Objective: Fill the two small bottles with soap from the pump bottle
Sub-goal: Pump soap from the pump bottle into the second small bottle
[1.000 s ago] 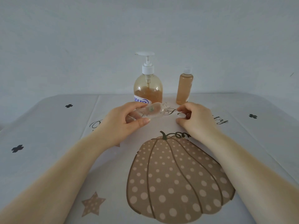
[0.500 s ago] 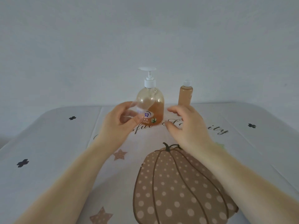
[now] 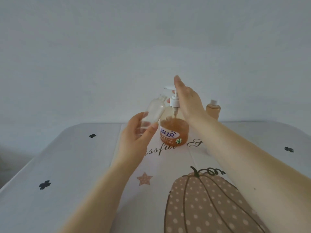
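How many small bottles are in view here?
2. An empty clear bottle is held tilted in the left hand beside the pump bottle; a filled bottle stands behind the right hand.

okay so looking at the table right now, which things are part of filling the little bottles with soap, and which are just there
Part of the job:
- pump bottle, soap in it
- empty clear bottle, held tilted in the left hand
- filled small bottle, capped, standing behind
- right hand at the pump head

Just there:
- pumpkin-print tablecloth
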